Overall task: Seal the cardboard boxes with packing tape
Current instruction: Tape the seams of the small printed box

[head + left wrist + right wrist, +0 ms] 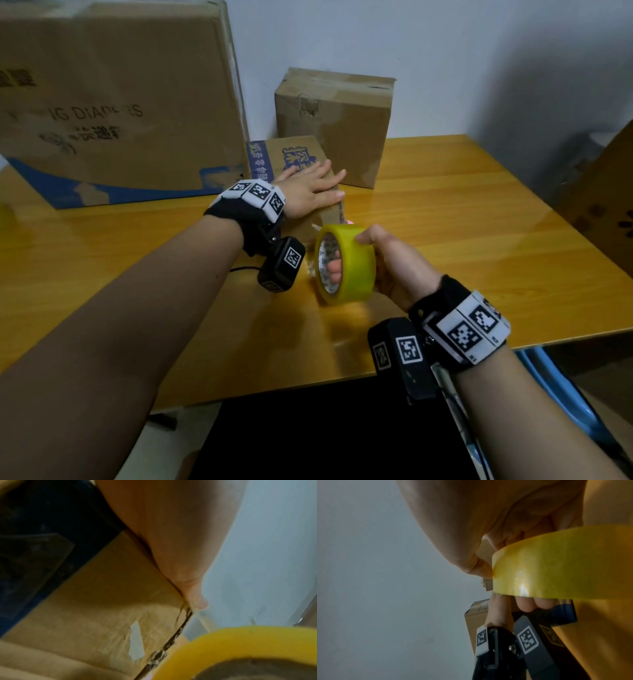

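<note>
A small cardboard box (291,154) with blue print lies on the wooden table (479,222). My left hand (310,188) lies flat on its top with straight fingers, pressing the flap down; in the left wrist view the palm (171,540) rests on the box (102,601) near its torn edge. My right hand (387,263) grips a yellow roll of packing tape (346,263) just in front of the box, fingers through the core and thumb on the outer rim. The tape roll (565,563) fills the right wrist view and shows in the left wrist view as the roll (248,642).
A second closed cardboard box (335,123) stands behind the small one against the wall. A large diaper carton (113,102) stands at the back left. Another cardboard box (609,198) sits off the table's right edge. A blue chair (555,387) is at my lower right.
</note>
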